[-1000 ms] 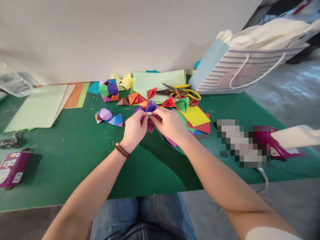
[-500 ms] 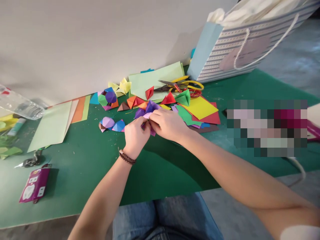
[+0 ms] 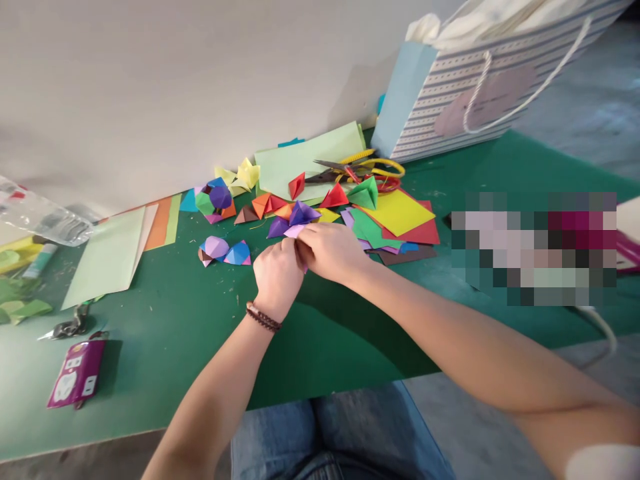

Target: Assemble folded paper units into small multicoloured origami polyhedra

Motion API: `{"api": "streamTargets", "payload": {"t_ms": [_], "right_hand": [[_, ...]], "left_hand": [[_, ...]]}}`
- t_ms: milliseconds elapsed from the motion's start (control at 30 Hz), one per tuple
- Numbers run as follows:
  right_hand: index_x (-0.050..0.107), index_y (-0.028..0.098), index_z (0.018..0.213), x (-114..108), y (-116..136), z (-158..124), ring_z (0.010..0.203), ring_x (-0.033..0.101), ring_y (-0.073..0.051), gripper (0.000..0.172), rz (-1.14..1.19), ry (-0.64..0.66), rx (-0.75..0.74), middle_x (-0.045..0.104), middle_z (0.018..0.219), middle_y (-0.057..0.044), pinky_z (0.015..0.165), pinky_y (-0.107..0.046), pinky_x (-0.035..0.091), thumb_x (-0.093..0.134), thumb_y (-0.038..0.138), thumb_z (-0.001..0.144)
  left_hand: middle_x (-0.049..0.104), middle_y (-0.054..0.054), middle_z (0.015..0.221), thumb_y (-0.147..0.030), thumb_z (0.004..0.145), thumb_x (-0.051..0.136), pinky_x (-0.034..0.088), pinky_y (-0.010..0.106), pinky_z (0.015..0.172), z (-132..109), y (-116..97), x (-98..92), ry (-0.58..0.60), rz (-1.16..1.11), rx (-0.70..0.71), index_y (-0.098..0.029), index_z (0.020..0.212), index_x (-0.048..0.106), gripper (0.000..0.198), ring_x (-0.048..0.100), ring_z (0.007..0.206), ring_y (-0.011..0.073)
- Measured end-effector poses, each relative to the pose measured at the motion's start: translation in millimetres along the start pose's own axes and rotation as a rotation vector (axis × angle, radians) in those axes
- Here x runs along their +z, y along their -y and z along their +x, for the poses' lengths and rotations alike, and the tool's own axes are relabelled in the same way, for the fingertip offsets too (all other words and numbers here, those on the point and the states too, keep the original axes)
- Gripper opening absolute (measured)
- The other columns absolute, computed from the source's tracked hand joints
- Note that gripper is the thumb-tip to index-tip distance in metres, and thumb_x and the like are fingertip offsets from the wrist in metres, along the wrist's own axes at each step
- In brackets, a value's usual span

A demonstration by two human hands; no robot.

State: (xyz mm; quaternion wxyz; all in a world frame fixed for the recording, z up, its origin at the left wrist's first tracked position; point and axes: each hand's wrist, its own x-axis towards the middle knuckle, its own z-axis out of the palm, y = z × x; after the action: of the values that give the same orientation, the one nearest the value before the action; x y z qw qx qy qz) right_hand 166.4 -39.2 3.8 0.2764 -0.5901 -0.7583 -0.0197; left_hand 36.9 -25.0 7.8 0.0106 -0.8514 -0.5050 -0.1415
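My left hand [image 3: 279, 272] and my right hand [image 3: 331, 251] meet over the middle of the green table [image 3: 330, 340], fingers closed. Between them they pinch a piece of light purple paper [image 3: 296, 231], mostly hidden by the fingers. Just beyond lie dark purple folded paper units [image 3: 303, 213]. To the left of my left hand rest joined folded units in lilac [image 3: 217, 247] and blue [image 3: 237, 253]. A larger multicoloured paper cluster [image 3: 219, 198] sits behind those.
Red [image 3: 335, 196] and green folded units [image 3: 365, 193] lie near scissors [image 3: 345, 172] at the back. Stacked coloured sheets [image 3: 400, 212] are right of my hands. A striped paper bag [image 3: 450, 93] stands at the back right. Pale green sheets [image 3: 107, 250] and a purple pouch [image 3: 77, 375] lie left.
My hands have drawn closer together, the left moving slightly right, and cover more of the light purple paper. The view has shifted a little; the other things stay put.
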Motion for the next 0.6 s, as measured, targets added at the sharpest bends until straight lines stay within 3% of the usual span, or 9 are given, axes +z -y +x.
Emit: {"api": "streamTargets", "payload": {"t_ms": [133, 433, 600], "right_hand": [[0.07, 0.015, 0.091, 1.5, -1.5, -0.4, 0.074, 0.064, -0.022, 0.022, 0.012, -0.031, 0.024, 0.073, 0.084, -0.008, 0.059, -0.032, 0.037, 0.05, 0.015, 0.082], [0.069, 0.012, 0.084, 2.9, 0.8, -1.3, 0.071, 0.064, -0.022, 0.02, -0.022, 0.072, 0.014, 0.072, 0.083, -0.011, 0.058, -0.032, 0.037, 0.049, 0.016, 0.083], [0.071, 0.017, 0.09, 2.9, -2.3, -1.9, 0.071, 0.063, -0.02, 0.023, 0.009, -0.008, 0.063, 0.072, 0.082, -0.007, 0.058, -0.031, 0.035, 0.048, 0.018, 0.086]], "left_hand": [[0.07, 0.01, 0.078, -0.015, 0.087, 0.043, 0.043, 0.028, 0.061, -2.3, -2.6, 0.3, 0.029, 0.024, 0.034, -0.014, 0.092, 0.063, 0.02, 0.065, 0.074, 0.0203], [0.07, 0.01, 0.081, -0.009, 0.085, 0.045, 0.045, 0.03, 0.066, -1.1, -2.2, 1.0, 0.085, 0.023, 0.021, -0.012, 0.093, 0.063, 0.02, 0.066, 0.077, 0.0221], [0.072, 0.008, 0.082, -0.016, 0.091, 0.041, 0.045, 0.029, 0.066, 2.0, 1.7, 0.5, 0.011, -0.118, 0.002, -0.014, 0.098, 0.066, 0.026, 0.066, 0.076, 0.0206]]}}
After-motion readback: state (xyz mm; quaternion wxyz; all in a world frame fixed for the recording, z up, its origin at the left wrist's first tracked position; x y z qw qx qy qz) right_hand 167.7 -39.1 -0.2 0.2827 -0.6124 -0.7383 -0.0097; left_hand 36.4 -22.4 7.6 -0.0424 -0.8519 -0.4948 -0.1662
